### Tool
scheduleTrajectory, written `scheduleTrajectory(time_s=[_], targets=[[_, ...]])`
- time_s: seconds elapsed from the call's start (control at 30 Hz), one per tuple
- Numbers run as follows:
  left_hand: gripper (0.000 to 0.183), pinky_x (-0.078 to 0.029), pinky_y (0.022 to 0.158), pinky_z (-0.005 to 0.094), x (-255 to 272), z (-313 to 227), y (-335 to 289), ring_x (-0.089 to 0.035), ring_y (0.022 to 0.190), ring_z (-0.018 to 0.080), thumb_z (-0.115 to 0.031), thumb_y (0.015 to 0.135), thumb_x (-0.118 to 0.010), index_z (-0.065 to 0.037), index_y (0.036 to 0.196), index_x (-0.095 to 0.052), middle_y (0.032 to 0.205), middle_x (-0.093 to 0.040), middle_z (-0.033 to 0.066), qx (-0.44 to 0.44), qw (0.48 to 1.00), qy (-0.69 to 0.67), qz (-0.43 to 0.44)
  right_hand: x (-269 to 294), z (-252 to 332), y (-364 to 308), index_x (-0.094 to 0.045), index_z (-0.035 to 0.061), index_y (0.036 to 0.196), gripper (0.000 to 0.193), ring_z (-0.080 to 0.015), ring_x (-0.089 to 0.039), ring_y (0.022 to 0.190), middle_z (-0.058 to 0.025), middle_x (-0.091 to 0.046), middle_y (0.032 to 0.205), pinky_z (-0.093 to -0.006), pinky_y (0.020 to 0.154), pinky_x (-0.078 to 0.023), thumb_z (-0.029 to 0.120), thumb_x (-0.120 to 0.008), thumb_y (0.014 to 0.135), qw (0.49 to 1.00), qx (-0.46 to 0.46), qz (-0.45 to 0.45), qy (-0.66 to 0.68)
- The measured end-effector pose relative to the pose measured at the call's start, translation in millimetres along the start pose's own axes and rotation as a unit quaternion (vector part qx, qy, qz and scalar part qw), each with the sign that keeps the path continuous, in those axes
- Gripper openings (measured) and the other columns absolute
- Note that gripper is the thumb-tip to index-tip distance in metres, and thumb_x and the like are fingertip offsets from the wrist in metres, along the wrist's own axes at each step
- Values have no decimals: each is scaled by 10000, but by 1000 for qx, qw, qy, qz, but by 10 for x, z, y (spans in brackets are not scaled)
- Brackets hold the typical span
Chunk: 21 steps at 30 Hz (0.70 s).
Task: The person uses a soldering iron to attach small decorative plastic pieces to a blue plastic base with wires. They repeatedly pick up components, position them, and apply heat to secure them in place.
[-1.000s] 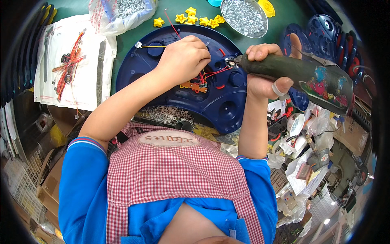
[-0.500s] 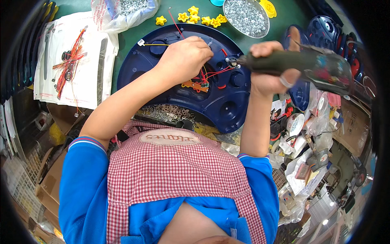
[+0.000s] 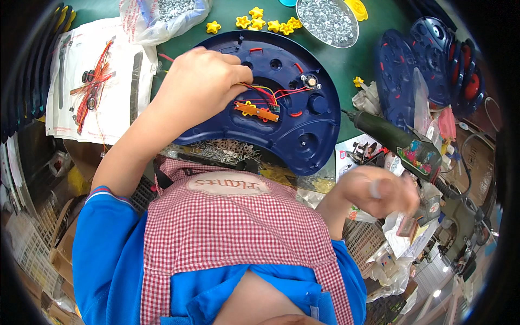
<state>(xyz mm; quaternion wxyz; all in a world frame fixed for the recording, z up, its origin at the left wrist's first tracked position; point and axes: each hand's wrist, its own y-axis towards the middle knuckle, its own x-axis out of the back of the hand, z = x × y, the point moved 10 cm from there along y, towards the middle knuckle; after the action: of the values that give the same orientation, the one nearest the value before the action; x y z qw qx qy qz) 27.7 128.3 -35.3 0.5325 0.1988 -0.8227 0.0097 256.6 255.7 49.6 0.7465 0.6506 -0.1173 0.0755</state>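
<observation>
A curved dark blue plastic shell [image 3: 319, 127] lies on the green table in front of me. Over its left part, my left hand [image 3: 203, 81] is closed, fingertips pinching thin red and yellow wires [image 3: 262, 93]. The wires lead to a narrow orange-brown circuit board [image 3: 259, 112] in the shell's middle recess and to a small round part [image 3: 311, 82] at its upper right. My right hand [image 3: 379, 189] is blurred beside the shell, at the lower right, apart from the dark green power screwdriver [image 3: 398, 143]; its finger posture is smeared.
Several yellow star pieces [image 3: 257, 24] and a dish of small screws [image 3: 327, 24] sit at the back. A white bag [image 3: 116, 59] with loose wires lies left. More blue shells [image 3: 395, 76] stand right, above cluttered bags and papers. Metal parts [image 3: 216, 150] fill a tray near me.
My right hand has let go of the power screwdriver and swung down toward me; the tool now rests at the right. My left hand has moved left with the wires.
</observation>
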Motion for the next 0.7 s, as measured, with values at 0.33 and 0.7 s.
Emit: scheduleTrajectory(time_s=[0.33, 0.7], targets=[[201, -440, 575, 173, -928, 163, -98, -551, 659, 35, -96, 888, -695, -2, 1065, -718, 832, -676, 9, 286, 703, -651, 36, -1565, 253, -681, -726, -15, 848, 87, -244, -695, 734, -113, -716, 793, -325, 697, -541, 58, -722, 800, 839, -241, 408, 268], [171, -503, 787, 227, -1107, 273, -31, -610, 840, 53, -144, 939, -651, 8, 1006, -688, 885, -683, -4, 240, 804, -543, 44, -1764, -965, -1490, -684, -34, 1000, 319, -84, -601, 782, -31, -681, 863, -229, 732, -482, 225, -764, 833, 632, -570, 458, 256]])
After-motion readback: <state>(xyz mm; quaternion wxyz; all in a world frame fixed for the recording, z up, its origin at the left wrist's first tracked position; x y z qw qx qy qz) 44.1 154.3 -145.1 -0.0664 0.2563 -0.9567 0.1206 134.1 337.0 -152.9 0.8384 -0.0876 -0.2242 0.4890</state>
